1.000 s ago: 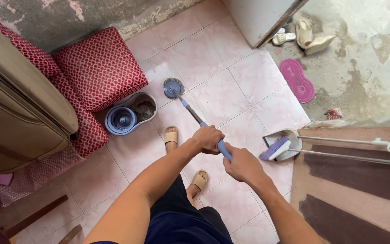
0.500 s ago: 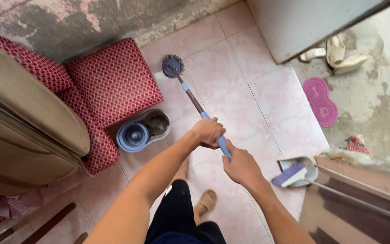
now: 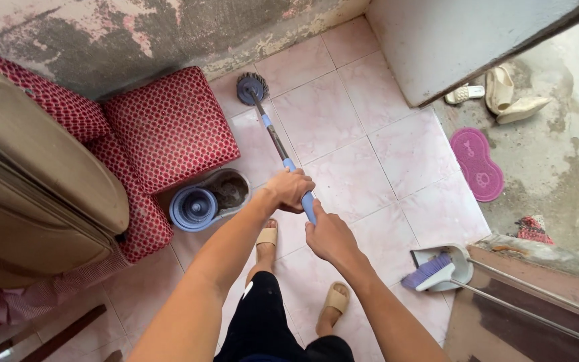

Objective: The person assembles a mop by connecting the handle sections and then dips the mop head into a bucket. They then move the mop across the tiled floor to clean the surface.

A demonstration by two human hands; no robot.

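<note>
Floor (image 3: 343, 144): pale pink tiles, running from the stained wall at the far edge to the person's feet at the near edge; at the right edge it gives way to rough grey concrete.
Suitcase (image 3: 28, 188): tan, leaning at the left edge of the floor over the red seating.
Red cushion seat (image 3: 169, 124): patterned block in the far-left corner, against the wall.
Mop (image 3: 277, 144): long axis runs from the hands, away from the person and slightly to the left, to the far wall; the handle is dark in the middle and blue near the grip.
Mop head (image 3: 252, 87): round, dark and stringy, flat on the tiles at the far edge, just beside the red cushion seat's corner and near the wall.
Mop bucket (image 3: 209, 198): grey with a blue spinner, touching the cushion seat's near side, left of the handle.
Dustpan and brush (image 3: 437, 268): at the near-right edge of the floor, well apart from the mop.
Purple mat (image 3: 477, 164): on the concrete, right edge.
Left hand (image 3: 289, 190): closed fully round the handle, the forward hand, nearer the mop head.
Right hand (image 3: 326, 234): wrapped tight round the blue end of the handle, just behind the left, nearly touching it.
</note>
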